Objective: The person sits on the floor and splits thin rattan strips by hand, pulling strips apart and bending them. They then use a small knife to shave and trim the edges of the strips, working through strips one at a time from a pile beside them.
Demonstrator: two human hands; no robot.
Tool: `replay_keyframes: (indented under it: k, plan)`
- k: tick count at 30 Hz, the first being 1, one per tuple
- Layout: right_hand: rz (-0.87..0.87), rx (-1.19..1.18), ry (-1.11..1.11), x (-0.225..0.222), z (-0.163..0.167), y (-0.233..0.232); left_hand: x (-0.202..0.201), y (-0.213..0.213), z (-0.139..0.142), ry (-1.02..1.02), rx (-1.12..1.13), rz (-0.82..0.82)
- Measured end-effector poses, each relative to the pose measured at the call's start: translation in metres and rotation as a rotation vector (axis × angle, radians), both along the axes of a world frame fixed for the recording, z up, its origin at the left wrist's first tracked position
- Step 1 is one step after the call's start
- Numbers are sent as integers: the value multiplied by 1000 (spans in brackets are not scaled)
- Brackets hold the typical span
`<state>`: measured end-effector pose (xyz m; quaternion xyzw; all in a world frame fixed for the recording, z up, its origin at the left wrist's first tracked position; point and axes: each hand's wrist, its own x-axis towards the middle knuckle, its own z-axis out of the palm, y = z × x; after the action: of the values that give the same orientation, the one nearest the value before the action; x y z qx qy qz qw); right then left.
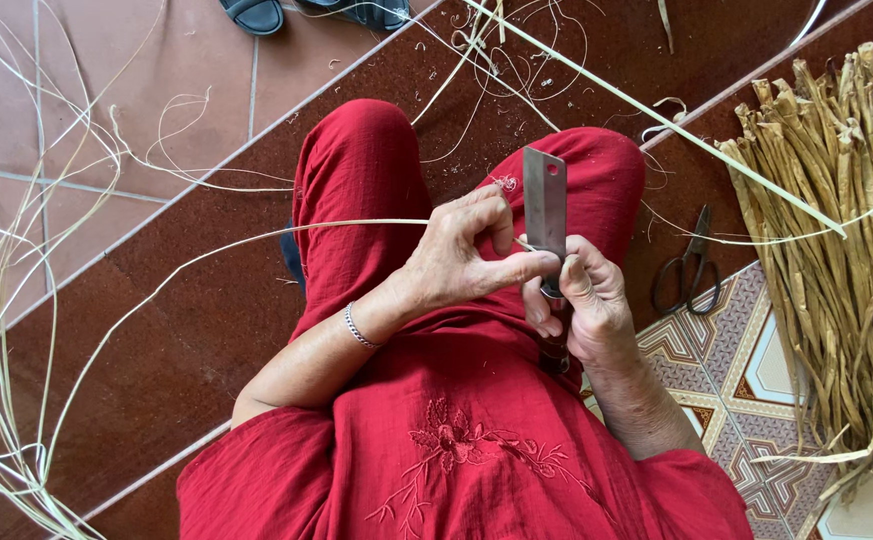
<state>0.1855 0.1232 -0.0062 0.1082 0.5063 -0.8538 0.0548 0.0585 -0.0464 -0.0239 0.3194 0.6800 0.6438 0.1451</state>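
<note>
I sit in red clothes, knees up, both hands held over my lap. My right hand [588,305] grips the handle of a flat rectangular steel blade [544,203] that stands upright. My left hand [464,252] pinches a long pale plant strip [256,238] against the blade's edge. The strip runs out to the left past my left knee and curves down toward the floor. A silver bracelet [358,328] circles my left wrist.
A thick bundle of dried tan stalks [836,250] lies on the patterned tile at right. Black scissors [689,268] lie on the floor beside it. Loose pale strips [6,300] pile at left. A long green stalk [656,115] crosses the upper middle. Dark sandals [256,12] sit at the top.
</note>
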Motion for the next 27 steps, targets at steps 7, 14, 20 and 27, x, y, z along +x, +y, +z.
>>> replay_keyframes:
  k: [7,14,20,27]
  plan:
    - [-68,106,-25,-2,6,1,4,-5,-7,-243,145,-111]
    - [-36,-99,-40,-9,7,8,4,-10,-14,-400,236,-189]
    - [-71,-197,-56,-11,6,19,-9,-27,-10,-512,326,-317]
    - [-37,-429,-55,-10,-11,34,-13,-45,1,-445,345,-348]
